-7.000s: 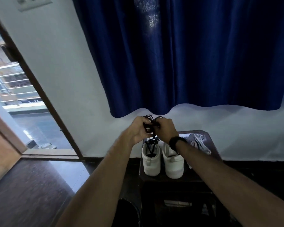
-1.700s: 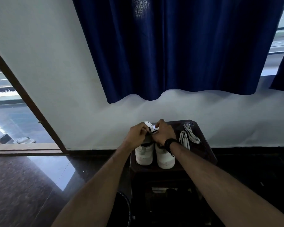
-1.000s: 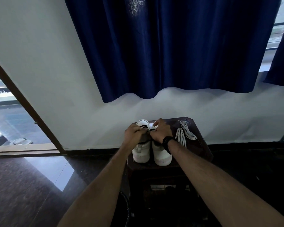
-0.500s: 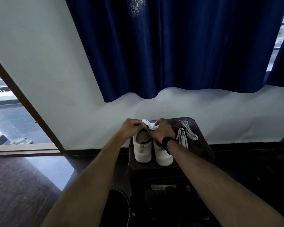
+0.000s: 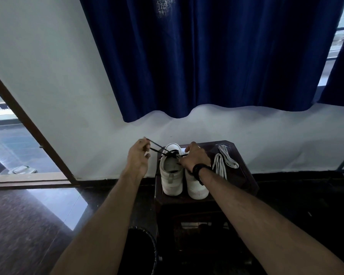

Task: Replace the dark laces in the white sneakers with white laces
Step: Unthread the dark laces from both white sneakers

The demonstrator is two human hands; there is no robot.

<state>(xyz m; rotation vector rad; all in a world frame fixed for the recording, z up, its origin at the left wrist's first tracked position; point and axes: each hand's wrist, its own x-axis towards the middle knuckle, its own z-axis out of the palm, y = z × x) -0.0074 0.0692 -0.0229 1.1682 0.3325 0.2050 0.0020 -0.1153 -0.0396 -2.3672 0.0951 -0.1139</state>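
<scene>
No brand mark or writing can be read on anything here. Two white sneakers stand side by side on a small dark worktop (image 5: pixel 244 171) below a blue curtain (image 5: pixel 216 56), heels toward the person. The left sneaker (image 5: pixel 171 175) has its opening bare and a dark lace (image 5: pixel 157 148) running from its eyelets up and away toward the wall side. The left hand (image 5: pixel 138 155) pinches that lace between curled fingers, lifted clear of the shoe and beside the worktop's edge. The right hand (image 5: pixel 194 156), with a black band at the wrist, sits over the front of the right sneaker (image 5: pixel 197 187), its fingers curled at the lace crossing on the left shoe. The white laces (image 5: pixel 223 162) lie loose on the worktop, just beyond the right sneaker. A dark bin (image 5: pixel 141 253) stands on the floor near the worktop's front; its contents cannot be made out.
</scene>
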